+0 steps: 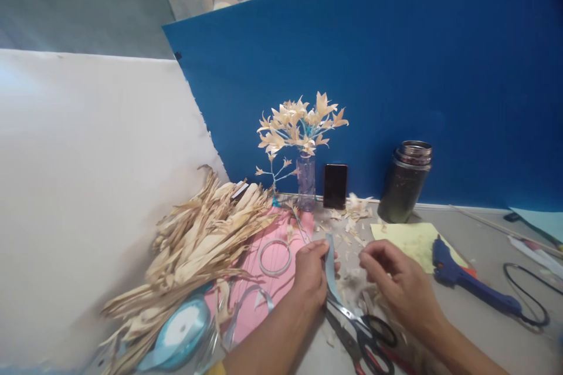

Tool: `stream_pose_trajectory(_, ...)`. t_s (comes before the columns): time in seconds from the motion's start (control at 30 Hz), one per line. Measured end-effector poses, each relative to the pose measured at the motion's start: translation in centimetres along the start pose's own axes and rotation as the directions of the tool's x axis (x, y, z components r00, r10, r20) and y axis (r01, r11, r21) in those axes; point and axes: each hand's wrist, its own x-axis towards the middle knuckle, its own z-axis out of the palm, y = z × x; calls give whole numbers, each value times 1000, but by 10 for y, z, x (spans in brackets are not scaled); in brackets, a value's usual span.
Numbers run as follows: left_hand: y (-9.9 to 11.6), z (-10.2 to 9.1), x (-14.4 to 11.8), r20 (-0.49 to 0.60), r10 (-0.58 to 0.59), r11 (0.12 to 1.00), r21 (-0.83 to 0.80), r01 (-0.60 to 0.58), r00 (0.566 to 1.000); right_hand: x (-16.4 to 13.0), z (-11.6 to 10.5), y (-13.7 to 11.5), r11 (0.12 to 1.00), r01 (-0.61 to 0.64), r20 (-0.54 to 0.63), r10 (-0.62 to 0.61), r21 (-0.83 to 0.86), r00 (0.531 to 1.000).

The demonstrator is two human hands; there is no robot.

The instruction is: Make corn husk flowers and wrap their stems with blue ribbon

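Observation:
My left hand point(310, 272) pinches a strip of light blue ribbon point(331, 266) that stands up from its fingers and trails down toward the table. My right hand point(396, 281) hovers just to the right of it, fingers curled, touching small pale husk scraps; what it grips is too blurred to tell. Black-handled scissors point(363, 337) lie on the table directly below both hands. A thin wire stem point(299, 223) runs from my left hand up toward the vase.
A pile of dried corn husks point(193, 246) lies left, on pink paper point(259, 281) with a wire ring point(275, 256). A ribbon spool point(180, 331), a vase of husk flowers point(305, 146), a phone point(335, 186), a dark flask point(404, 181), yellow paper point(409, 237) and a blue glue gun point(466, 281) surround the hands.

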Motion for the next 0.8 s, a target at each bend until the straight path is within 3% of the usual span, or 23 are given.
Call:
stream_pose_trajectory(0.1, 1, 2, -1, 3, 31, 999, -34, -31, 1000, -3, 12, 8, 993, 2, 224, 24, -115, 974)
stream_pose_trajectory(0.17, 2, 3, -2, 2, 40, 998, -47, -40, 999, -4, 20, 13, 987, -21, 290, 67, -160, 955)
stream_pose_trajectory(0.8, 5, 10, -11, 53, 39, 993, -115, -32, 998, 1, 22, 19, 979, -106, 241, 147, -177, 959)
